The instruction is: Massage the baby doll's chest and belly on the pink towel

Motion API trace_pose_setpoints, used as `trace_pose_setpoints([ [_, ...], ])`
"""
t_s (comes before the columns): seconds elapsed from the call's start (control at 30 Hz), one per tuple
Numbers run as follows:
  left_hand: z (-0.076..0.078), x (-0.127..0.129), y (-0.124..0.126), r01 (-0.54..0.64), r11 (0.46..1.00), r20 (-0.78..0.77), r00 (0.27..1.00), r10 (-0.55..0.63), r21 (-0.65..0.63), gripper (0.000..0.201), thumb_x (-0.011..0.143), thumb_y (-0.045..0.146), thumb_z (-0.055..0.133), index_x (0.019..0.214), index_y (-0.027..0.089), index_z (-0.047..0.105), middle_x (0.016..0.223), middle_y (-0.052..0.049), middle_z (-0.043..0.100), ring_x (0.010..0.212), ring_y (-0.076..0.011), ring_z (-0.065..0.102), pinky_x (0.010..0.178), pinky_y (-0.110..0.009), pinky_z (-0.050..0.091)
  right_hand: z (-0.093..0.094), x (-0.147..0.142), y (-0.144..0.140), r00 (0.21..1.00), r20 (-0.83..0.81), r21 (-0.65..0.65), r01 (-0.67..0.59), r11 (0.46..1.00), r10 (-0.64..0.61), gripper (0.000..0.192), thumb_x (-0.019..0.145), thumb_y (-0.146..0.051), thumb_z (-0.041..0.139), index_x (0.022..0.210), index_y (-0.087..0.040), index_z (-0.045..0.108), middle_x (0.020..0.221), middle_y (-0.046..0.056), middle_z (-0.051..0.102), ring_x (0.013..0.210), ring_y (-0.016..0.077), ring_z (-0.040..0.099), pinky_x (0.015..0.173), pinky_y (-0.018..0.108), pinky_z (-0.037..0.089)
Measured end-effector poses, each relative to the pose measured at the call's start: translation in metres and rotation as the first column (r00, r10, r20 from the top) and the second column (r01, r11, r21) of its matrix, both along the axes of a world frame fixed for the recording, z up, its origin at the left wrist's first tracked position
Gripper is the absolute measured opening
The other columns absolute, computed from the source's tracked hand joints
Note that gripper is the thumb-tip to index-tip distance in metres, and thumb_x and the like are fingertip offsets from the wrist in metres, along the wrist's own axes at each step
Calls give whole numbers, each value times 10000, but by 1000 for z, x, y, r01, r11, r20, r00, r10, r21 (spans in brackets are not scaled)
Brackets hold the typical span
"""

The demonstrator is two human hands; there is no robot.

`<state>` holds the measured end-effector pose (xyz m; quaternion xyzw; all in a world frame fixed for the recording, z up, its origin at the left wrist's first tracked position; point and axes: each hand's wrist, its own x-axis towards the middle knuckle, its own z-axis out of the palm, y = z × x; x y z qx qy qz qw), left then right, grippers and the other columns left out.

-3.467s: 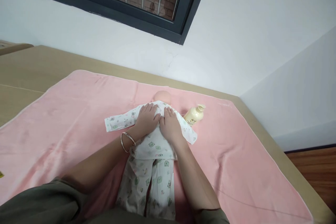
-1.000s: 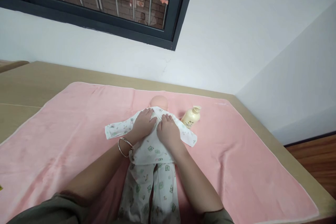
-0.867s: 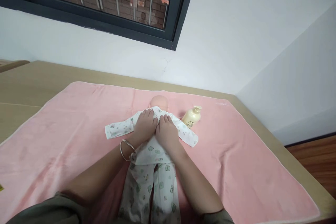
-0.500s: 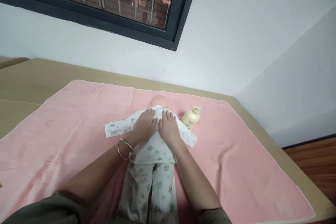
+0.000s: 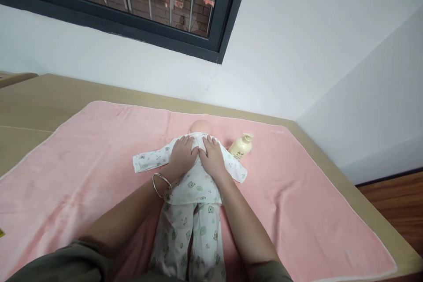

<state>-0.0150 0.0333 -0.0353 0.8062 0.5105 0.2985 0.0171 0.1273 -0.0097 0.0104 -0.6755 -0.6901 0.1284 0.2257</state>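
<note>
A baby doll (image 5: 200,126) lies on its back on a pink towel (image 5: 82,158), dressed in a white printed top (image 5: 194,183) and matching trousers (image 5: 190,238). My left hand (image 5: 181,157), with a metal bangle on the wrist, rests flat on the doll's chest, fingers spread. My right hand (image 5: 211,158) lies flat beside it on the chest, the two hands touching. The doll's sleeves stretch out to either side. Only the top of the doll's head shows beyond my fingers.
A cream pump bottle (image 5: 241,146) lies on the towel just right of the doll's shoulder. The towel covers a tan table (image 5: 39,97) against a white wall below a dark-framed window (image 5: 139,4). Wooden floor (image 5: 393,207) shows at the right.
Both hands have stayed pressed on the doll's chest, shifting slightly over the fabric. The view has drifted a little; the doll and bottle lie where they were.
</note>
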Motion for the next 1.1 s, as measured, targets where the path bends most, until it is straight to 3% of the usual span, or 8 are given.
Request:
trace_pose_setpoints([
  [0.7,7,-1,-2,15,998,18,1000,-14,-61,508,997,322,377,1367,41,581,1422,-215,621,1368,-354,530,1182,-524,396,-1,-4,-3,999,24,23,24,999,-24,571,1028,-314,460,1569,-132,438,1675,133,331,1583,306,234,1292,494,168],
  [1.1,10,-2,-2,-2,997,15,1000,3,-78,479,995,313,389,1360,78,592,1423,-195,626,1370,-338,535,1183,-516,401,0,-6,-4,1000,-1,18,19,1000,-19,578,1022,-322,443,1565,-122,445,1681,128,319,1581,327,232,1292,510,161],
])
